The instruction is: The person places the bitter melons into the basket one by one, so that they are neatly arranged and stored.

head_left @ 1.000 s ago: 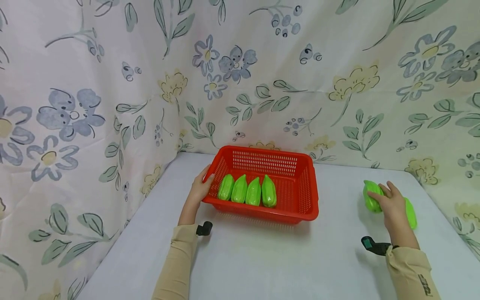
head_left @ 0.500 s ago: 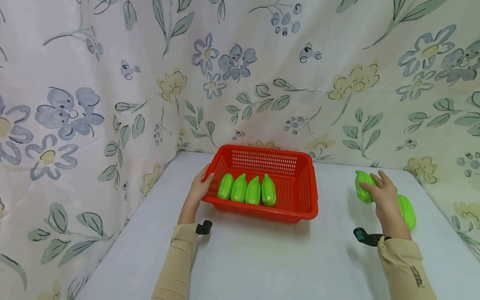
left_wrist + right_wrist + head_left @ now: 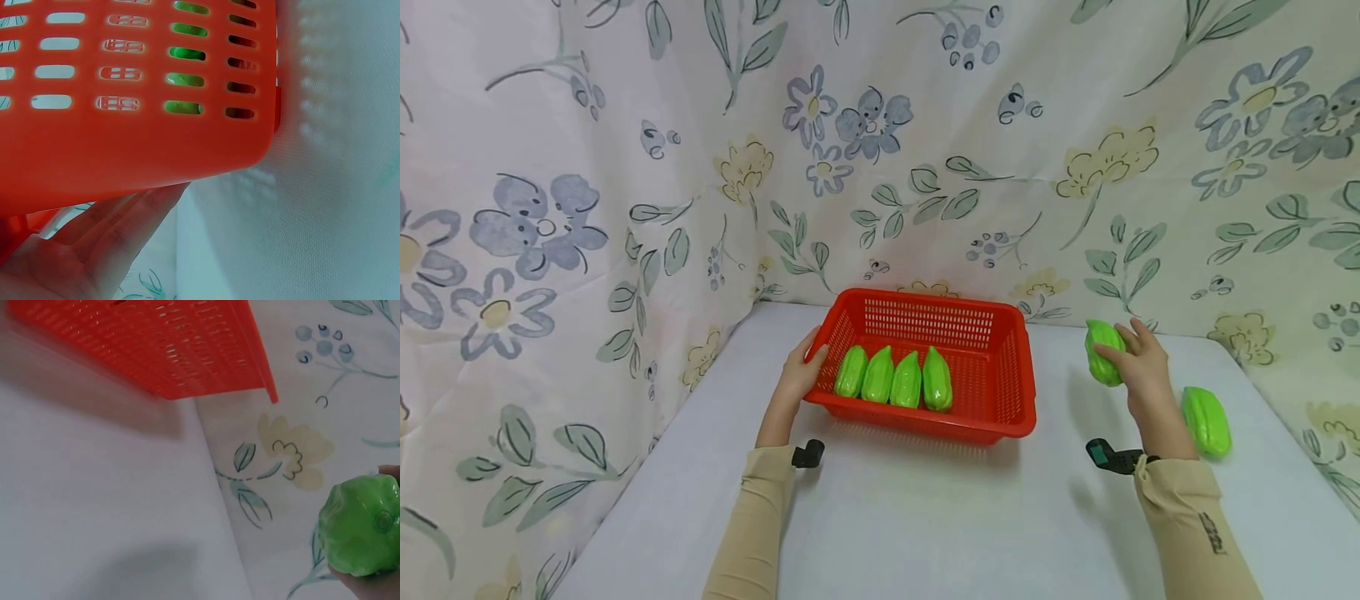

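A red plastic basket (image 3: 917, 426) with slotted walls stands at the back middle of the table. My left hand (image 3: 797, 371) grips its left rim, the thumb over the edge; in the left wrist view its fingers lie along the basket's outside. Several glossy, ridged green fruits (image 3: 906, 382) with pointed tips lie in a row in the basket's left half. My right hand (image 3: 1148, 371) holds another such green fruit (image 3: 362, 525) above the table, right of the basket, between thumb and fingers. Beside the right forearm, one more green fruit (image 3: 1207, 423) lies on the table.
The table is covered in white cloth (image 3: 917, 517). Floral curtains (image 3: 925, 167) close off its back and sides. Each wrist wears a small black camera mount, such as the right one (image 3: 1116, 457). The basket's right wall (image 3: 1026, 375) stands between the held fruit and the basket's inside.
My right hand has carried the green fruit leftward and farther back, toward the basket. The fruit left on the table has come into full view. My left hand and the basket stay put.
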`<state>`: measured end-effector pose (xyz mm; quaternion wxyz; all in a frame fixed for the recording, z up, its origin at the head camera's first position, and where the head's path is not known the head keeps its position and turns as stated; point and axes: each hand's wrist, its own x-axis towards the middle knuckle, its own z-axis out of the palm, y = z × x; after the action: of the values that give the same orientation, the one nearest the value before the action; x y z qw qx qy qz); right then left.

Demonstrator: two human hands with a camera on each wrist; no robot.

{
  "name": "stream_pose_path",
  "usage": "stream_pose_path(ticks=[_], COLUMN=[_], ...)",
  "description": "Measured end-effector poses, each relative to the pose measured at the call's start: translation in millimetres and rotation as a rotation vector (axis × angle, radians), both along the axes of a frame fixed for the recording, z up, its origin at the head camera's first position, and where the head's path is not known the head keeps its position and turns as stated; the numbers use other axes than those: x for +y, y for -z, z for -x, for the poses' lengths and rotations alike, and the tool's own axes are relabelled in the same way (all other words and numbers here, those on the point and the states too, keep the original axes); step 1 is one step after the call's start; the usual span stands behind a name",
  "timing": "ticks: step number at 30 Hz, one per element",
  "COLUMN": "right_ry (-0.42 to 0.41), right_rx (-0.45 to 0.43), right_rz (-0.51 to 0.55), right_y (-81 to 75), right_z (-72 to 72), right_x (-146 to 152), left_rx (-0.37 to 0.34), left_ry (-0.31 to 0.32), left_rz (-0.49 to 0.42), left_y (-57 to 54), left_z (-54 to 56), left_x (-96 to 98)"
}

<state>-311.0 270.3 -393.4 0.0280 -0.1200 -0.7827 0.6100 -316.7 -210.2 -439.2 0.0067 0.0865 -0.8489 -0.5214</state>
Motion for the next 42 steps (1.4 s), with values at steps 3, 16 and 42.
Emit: stream_pose_path(ticks=[3, 16, 42], right_ry=[-0.015, -0.059, -0.174], right_rx=[0.028, 0.086, 0.162], right_rz=[-0.011, -0.032, 0.008], right_y=[-3.9, -20.5, -40.8], right_z=[1.2, 9.3, 19.9], right_x=[-7.1, -40.7, -102.3], left_rx=[-0.003, 0.003, -0.002], left_ry=[0.0, 0.007, -0.005], left_rz=[0.0, -0.003, -0.006], left_y=[0.1, 2.5, 2.2], left_z=[-0.1, 0.1, 1.7], left_x=[-0.4, -1.9, -1.5])
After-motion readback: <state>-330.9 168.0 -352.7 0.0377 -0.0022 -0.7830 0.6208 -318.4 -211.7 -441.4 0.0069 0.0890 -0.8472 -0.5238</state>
